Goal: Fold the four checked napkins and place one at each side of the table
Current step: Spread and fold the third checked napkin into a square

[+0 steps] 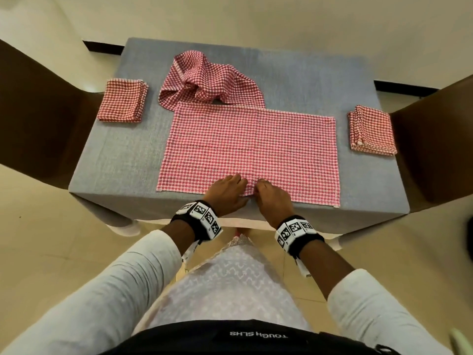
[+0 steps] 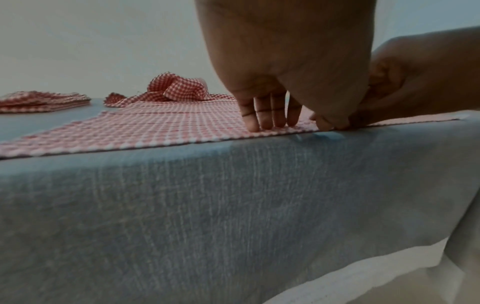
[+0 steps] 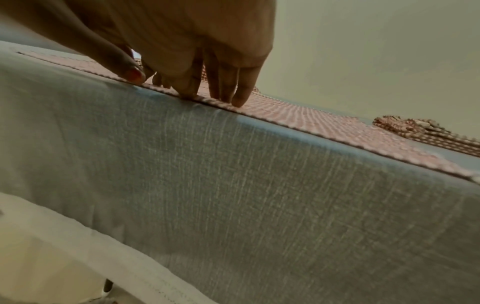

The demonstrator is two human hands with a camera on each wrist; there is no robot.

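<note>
Now | left hand [image 1: 226, 192] flat, right hand [image 1: 272, 198] pinching napkin [image 1: 249, 147] near edge | risk: cloth bunches, fold skews

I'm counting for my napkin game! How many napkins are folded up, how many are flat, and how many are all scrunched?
Folded red-and-white checked cloth napkins: 2 (left, right)
Flat spread-out red-and-white checked napkin: 1
Crumpled red-and-white checked napkin: 1
Total: 4

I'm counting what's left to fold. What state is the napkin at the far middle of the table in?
Unfolded: the far napkin lies crumpled in a loose heap, its near edge touching the flat napkin under both hands.
</note>
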